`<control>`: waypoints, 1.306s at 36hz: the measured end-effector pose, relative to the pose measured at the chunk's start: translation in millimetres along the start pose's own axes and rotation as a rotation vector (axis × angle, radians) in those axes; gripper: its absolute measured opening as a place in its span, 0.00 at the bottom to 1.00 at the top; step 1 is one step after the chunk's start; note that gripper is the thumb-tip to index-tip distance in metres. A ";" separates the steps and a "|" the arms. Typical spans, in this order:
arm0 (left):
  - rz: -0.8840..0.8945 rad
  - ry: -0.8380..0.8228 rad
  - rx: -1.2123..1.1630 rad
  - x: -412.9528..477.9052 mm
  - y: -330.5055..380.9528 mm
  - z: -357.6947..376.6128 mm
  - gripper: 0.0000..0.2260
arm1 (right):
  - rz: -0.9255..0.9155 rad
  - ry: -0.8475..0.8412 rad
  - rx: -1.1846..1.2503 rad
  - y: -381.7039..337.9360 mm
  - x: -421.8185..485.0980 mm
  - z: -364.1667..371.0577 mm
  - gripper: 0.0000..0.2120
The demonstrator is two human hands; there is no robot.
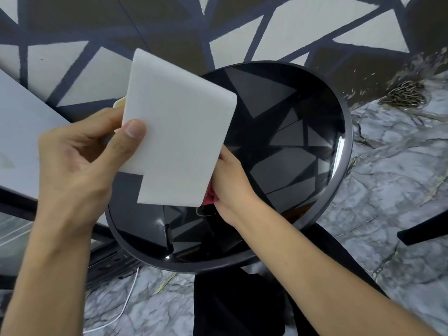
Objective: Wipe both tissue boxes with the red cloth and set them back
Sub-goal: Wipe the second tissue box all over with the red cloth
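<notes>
One white tissue box (177,132) is held up in the air over the round black glass counter (339,146), tilted with its top leaning toward the wall. It's gripped by the left hand (80,161) at its left edge, thumb pressed flat on the near face and the other fingers wrapped behind it, so that hand is closed around the box. A notch-shaped cutout can be seen at the box's lower left corner.

Only a bit of the red cloth (209,196) is visible, bunched up in the right hand (232,183), which is tucked against the box's lower right edge; that hand is clenched on the cloth, pressed to the side of the box.

Nothing is resting on the glass itself, just reflections of the wall pattern. A pale flat panel (24,132) is seen off the counter's left edge, and a pile of chain (404,94) lies on the marble floor (392,180) past the far right edge. A second box can't be made out.
</notes>
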State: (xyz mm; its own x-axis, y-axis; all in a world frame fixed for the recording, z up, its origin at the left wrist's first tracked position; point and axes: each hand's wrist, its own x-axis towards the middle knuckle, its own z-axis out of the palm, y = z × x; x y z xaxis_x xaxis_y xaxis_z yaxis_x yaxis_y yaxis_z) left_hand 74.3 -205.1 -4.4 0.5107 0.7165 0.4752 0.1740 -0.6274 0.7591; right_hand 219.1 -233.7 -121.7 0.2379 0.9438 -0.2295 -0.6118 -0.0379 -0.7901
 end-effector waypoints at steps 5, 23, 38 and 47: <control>0.000 0.017 0.004 1.9 -0.5 0.0 0.10 | 0.029 -0.004 0.074 1.4 -18.6 6.1 0.17; -0.004 0.039 -0.031 5.8 1.2 1.5 0.09 | -0.133 0.002 0.176 4.9 -70.7 6.4 0.18; -0.038 0.030 -0.044 4.1 5.3 7.2 0.07 | -0.467 0.078 0.109 -4.5 -73.0 1.4 0.21; -0.018 -0.040 -0.023 1.5 3.2 8.3 0.09 | -0.610 0.165 0.097 -20.6 -40.8 -4.3 0.22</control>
State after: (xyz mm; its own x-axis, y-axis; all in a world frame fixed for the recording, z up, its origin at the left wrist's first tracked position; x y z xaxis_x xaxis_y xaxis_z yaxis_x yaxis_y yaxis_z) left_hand 82.6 -208.6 -4.9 0.5407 0.7149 0.4434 0.1642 -0.6066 0.7778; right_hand 225.2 -272.9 -98.4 0.6732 0.7231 0.1549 -0.3933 0.5274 -0.7531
